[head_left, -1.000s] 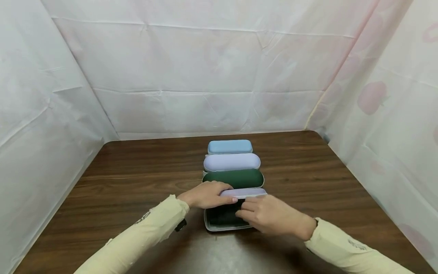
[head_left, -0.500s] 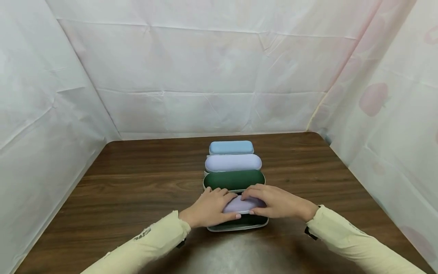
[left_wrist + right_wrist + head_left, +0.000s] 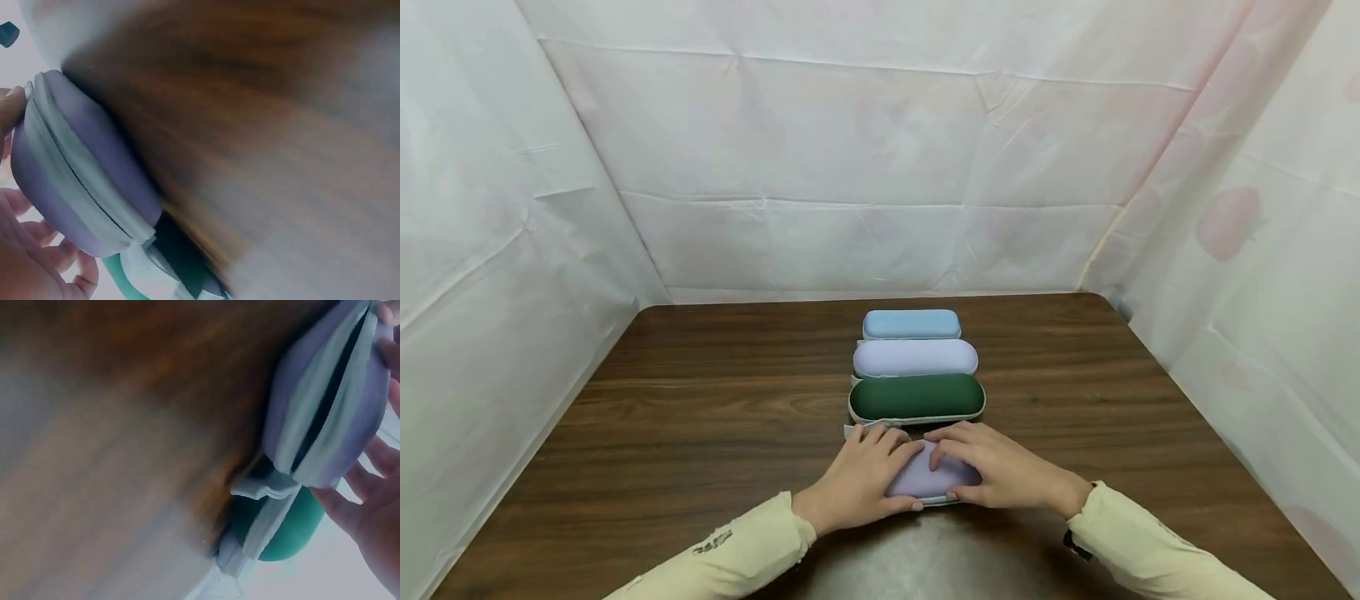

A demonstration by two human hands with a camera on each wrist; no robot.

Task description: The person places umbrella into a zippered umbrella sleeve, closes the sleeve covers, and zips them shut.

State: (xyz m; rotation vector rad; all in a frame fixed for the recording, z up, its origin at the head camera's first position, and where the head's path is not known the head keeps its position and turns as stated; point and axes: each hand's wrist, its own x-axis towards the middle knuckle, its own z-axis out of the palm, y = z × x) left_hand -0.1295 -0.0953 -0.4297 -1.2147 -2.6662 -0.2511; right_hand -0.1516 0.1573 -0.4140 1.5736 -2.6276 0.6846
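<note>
A purple zippered glasses case (image 3: pixel 917 482) lies near the table's front with its lid lowered. My left hand (image 3: pixel 859 482) grips its left part, thumb on the front rim and fingers toward the back. On the right part, my right hand (image 3: pixel 1003 468) holds it likewise, fingers bent over the lid. In the left wrist view, the two zipper edges of the purple case (image 3: pixel 84 165) lie close together. A dark gap shows between the zipper edges of the case (image 3: pixel 369 409) in the right wrist view. My palms hide both ends from above.
Behind stand a green case (image 3: pixel 917 397), a lavender case (image 3: pixel 915 357) and a light blue case (image 3: pixel 912 324), in a row going away from me. They rest on a dark wooden table (image 3: pixel 715 375). White sheeting (image 3: pixel 865 150) hangs along the back and sides.
The purple lid, first raised to show the dark inside, has come down toward me over the base. My right hand has moved from the open interior onto the lid; both hands followed it down.
</note>
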